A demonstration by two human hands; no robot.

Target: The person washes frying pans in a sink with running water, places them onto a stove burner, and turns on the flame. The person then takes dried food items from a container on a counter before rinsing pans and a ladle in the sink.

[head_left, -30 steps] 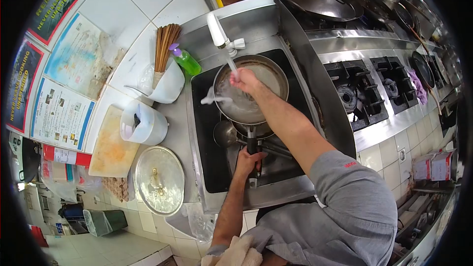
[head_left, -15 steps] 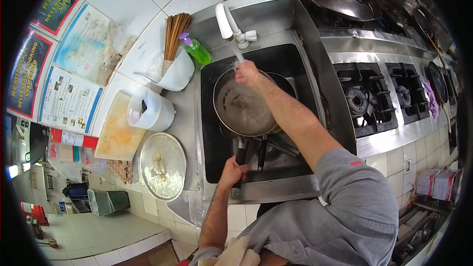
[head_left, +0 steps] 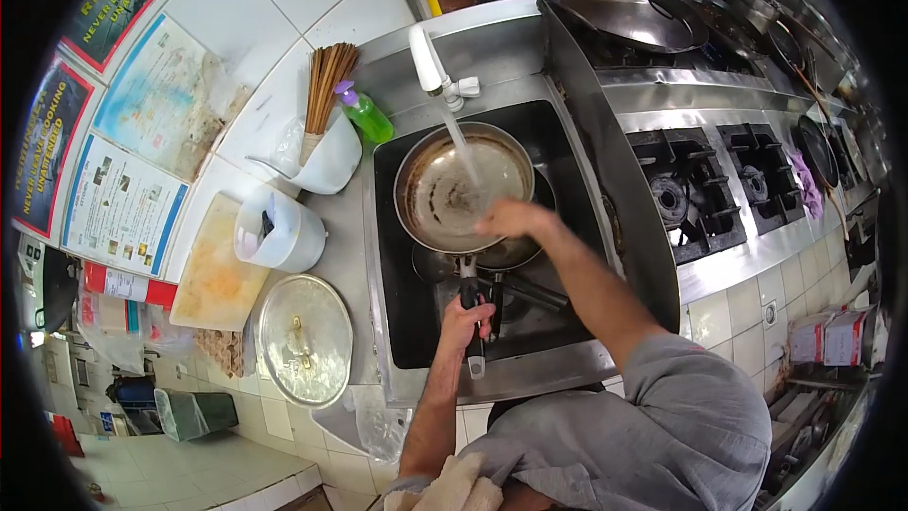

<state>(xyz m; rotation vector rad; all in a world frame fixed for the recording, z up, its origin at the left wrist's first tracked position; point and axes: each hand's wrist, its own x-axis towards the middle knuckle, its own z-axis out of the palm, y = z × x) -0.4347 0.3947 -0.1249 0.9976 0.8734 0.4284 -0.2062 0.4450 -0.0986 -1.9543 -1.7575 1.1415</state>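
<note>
A frying pan (head_left: pixel 454 180) with dark marks on its bottom is held over the black sink basin (head_left: pixel 402 322), under water running from the white faucet (head_left: pixel 430 66). My left hand (head_left: pixel 463 321) is wrapped around the pan's black handle. My right hand (head_left: pixel 514 219) is over the pan's near right side, close to the inner surface; its fingers are smeared by motion, and I cannot make out anything in them. Beneath sits another pan (head_left: pixel 542 197), partly hidden, along with other black handles (head_left: pixel 530 291).
Left of the sink stand a white container with wooden sticks (head_left: pixel 326 85), a green soap bottle (head_left: pixel 367 118), a white tub (head_left: pixel 284 237) and a round metal lid (head_left: pixel 305 341). A stained cutting board (head_left: pixel 213 270) leans there. Gas burners (head_left: pixel 673 194) line the right side.
My right hand has moved from the pan's far edge by the faucet down toward its near right side. My left hand now wraps the handle more fully. The view has shifted slightly.
</note>
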